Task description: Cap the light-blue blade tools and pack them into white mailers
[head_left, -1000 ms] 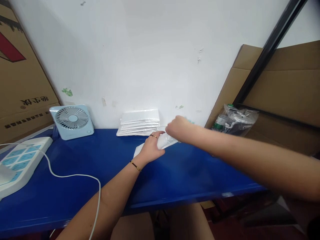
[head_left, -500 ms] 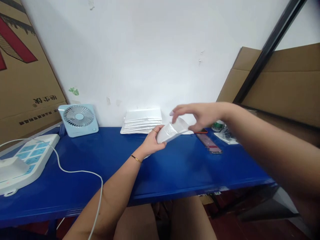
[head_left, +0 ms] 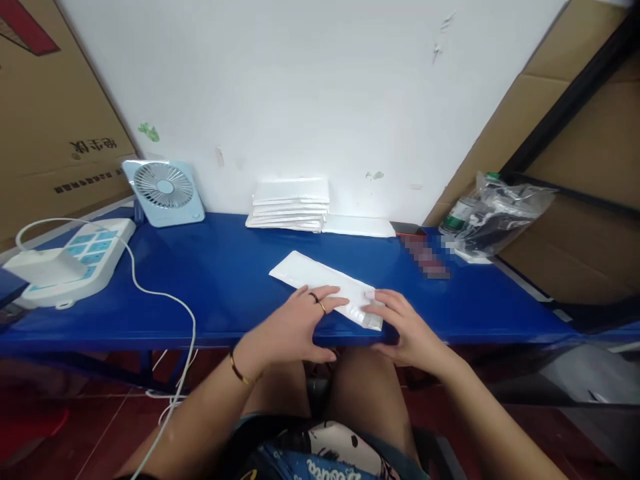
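Observation:
A long, flat white packet (head_left: 313, 272) lies slantwise on the table, its right end near the front edge and showing some shiny, wrinkled film. The fingers of my left hand (head_left: 295, 328) stretch over the packet's middle, thumb apart and below the table edge. At the right end, my right hand (head_left: 407, 333) has its fingers spread, their tips on or just above the film. Neither hand grips the packet. Farther back, a stack of similar white packets (head_left: 290, 192) stands against the wall, with one more flat white packet (head_left: 357, 225) just right of it.
On the blue table (head_left: 225, 267) stand a light blue fan (head_left: 165, 190) and a white power strip (head_left: 95, 267) with a plugged-in adapter. Its white cable (head_left: 165, 297) crosses my left forearm. At right lie a blurred phone (head_left: 425, 257), a bottle (head_left: 457, 215) and a clear plastic bag (head_left: 500, 217).
The white packet, held up in my left hand before, now lies on the table. My right hand has come down to its right end. My view has tilted downward.

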`<state>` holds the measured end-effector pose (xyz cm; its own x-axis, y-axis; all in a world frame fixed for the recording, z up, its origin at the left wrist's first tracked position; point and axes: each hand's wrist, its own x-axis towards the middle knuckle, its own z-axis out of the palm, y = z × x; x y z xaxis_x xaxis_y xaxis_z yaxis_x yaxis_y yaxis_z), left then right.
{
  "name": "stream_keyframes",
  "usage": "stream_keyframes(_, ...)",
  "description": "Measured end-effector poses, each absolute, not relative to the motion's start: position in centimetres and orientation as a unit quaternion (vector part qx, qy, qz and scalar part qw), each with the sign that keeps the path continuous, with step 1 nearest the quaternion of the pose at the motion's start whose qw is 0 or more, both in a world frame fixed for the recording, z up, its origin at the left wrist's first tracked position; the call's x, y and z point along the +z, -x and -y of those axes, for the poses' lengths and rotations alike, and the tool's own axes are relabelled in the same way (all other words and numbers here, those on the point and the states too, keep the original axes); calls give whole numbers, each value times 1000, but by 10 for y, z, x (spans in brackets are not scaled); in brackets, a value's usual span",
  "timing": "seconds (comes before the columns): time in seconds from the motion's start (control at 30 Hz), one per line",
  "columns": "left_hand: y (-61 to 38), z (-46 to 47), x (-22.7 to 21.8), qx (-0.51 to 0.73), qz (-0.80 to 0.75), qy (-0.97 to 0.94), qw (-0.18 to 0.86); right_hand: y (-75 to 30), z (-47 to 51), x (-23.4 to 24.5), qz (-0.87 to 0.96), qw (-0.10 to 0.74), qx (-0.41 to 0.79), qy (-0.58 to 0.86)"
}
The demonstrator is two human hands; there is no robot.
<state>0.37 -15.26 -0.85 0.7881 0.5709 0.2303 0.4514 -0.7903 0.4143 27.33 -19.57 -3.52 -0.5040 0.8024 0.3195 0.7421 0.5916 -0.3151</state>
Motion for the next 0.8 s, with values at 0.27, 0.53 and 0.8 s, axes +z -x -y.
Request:
stream_keyframes(0.27, -7, 203, -58, 305, -392, -864, 85, -220, 214, -47, 874, 278, 67, 394)
stream_keyframes(0.53, 21, 200, -57, 296, -374, -875, 81, -229, 208, -49, 860, 273, 46, 428)
stream_keyframes(0.8, 32, 202, -61, 301, -391, -868, 55, -219, 211, -49, 846, 320, 98, 415)
